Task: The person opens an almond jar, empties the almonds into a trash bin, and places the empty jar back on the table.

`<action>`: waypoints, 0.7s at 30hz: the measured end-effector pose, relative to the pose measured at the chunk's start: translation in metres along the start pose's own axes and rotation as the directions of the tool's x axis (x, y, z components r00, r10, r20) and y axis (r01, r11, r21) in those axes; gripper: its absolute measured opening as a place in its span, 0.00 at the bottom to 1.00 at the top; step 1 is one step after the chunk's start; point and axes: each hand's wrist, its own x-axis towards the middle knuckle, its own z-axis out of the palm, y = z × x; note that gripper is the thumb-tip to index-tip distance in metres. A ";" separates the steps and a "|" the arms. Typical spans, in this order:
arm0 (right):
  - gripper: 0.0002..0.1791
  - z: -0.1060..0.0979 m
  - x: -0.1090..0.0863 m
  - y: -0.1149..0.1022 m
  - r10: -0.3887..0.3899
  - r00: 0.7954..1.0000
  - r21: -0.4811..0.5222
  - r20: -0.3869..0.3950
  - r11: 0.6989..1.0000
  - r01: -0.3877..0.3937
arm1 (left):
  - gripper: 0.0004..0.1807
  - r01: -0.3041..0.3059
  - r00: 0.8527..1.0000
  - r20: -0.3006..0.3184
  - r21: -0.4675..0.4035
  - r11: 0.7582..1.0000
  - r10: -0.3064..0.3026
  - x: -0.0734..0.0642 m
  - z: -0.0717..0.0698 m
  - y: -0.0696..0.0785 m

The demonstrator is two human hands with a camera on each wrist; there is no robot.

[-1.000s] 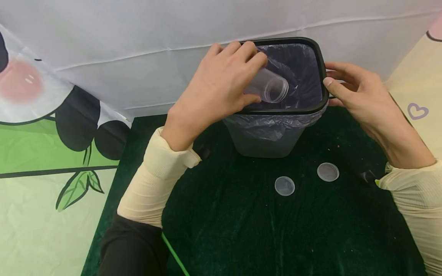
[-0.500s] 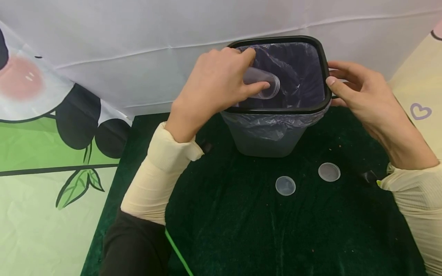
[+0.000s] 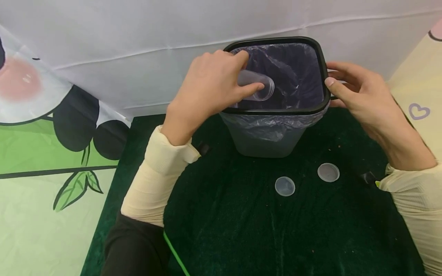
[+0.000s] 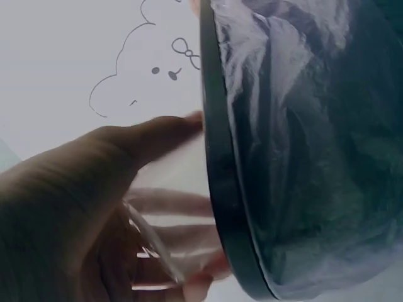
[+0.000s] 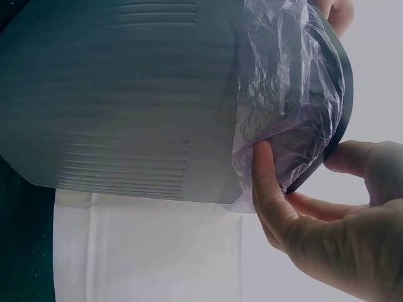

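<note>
My left hand (image 3: 210, 84) grips a clear plastic cup (image 3: 251, 76) at the left side of a grey bin (image 3: 264, 147). The cup lies on its side over the bin's opening, its ridged mouth facing right and my thumb along the front of it. In the left wrist view the see-through cup (image 4: 179, 173) overlaps the bin's dark rim (image 4: 221, 163). My right hand (image 3: 366, 96) pinches the rim's right end. Its thumb sits on the black frame, and its fingers (image 5: 267, 179) press from outside on the folded-over purple bag (image 5: 277, 82).
Two round clear lids, a nearer lid (image 3: 284, 186) and a farther lid (image 3: 328, 172), lie flat on the dark green cloth (image 3: 235, 230) in front of the bin. A white fabric wall (image 3: 145, 69) stands right behind. At lower left runs a green cord (image 3: 176, 255).
My left hand has moved left and slightly down with the cup, whose mouth has shifted left over the opening. The right hand keeps its hold on the rim.
</note>
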 end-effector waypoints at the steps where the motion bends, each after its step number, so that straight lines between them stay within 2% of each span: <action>1: 0.29 0.000 -0.001 0.000 0.000 1.000 0.007 -0.002 1.000 0.000 | 0.31 -0.003 1.000 -0.007 -0.006 1.000 0.003 0.000 0.000 0.000; 4: 0.29 0.000 -0.002 -0.001 0.005 1.000 0.027 -0.006 1.000 -0.005 | 0.31 -0.037 0.998 -0.054 -0.035 0.999 0.035 0.000 0.000 0.000; 7: 0.29 -0.001 -0.005 -0.001 0.014 1.000 0.009 -0.013 1.000 -0.014 | 0.30 -0.106 0.985 -0.137 -0.042 0.993 0.100 0.000 0.001 0.000; 8: 0.29 -0.009 -0.021 -0.002 0.035 0.996 -0.009 -0.077 0.999 -0.035 | 0.30 -0.189 0.972 -0.154 -0.046 0.981 0.180 0.009 0.003 0.008; 10: 0.29 -0.023 -0.056 -0.004 0.077 0.977 -0.034 -0.200 0.996 -0.086 | 0.30 -0.337 0.931 -0.164 -0.039 0.941 0.326 0.027 0.007 0.026; 12: 0.29 -0.032 -0.094 -0.008 0.121 0.939 -0.049 -0.323 0.988 -0.144 | 0.30 -0.462 0.879 -0.159 -0.045 0.886 0.450 0.042 0.012 0.048; 14: 0.29 -0.035 -0.132 -0.013 0.158 0.885 -0.051 -0.439 0.978 -0.201 | 0.30 -0.564 0.820 -0.165 -0.079 0.822 0.548 0.052 0.016 0.069; 16: 0.29 -0.029 -0.164 -0.018 0.197 0.818 -0.046 -0.541 0.964 -0.263 | 0.31 -0.651 0.756 -0.219 -0.149 0.745 0.617 0.058 0.020 0.084; 17: 0.29 -0.021 -0.176 -0.020 0.213 0.785 -0.041 -0.581 0.956 -0.290 | 0.32 -0.689 0.723 -0.259 -0.187 0.701 0.641 0.059 0.022 0.087; 19: 0.29 0.000 -0.186 -0.020 0.228 0.733 -0.022 -0.641 0.949 -0.315 | 0.33 -0.743 0.668 -0.337 -0.251 0.621 0.663 0.060 0.027 0.082; 20: 0.28 0.012 -0.183 -0.018 0.227 0.716 -0.017 -0.660 0.949 -0.316 | 0.34 -0.759 0.650 -0.377 -0.275 0.590 0.660 0.061 0.029 0.072; 21: 0.28 0.025 -0.176 -0.016 0.220 0.706 -0.011 -0.673 0.952 -0.307 | 0.34 -0.766 0.641 -0.409 -0.294 0.571 0.649 0.061 0.032 0.059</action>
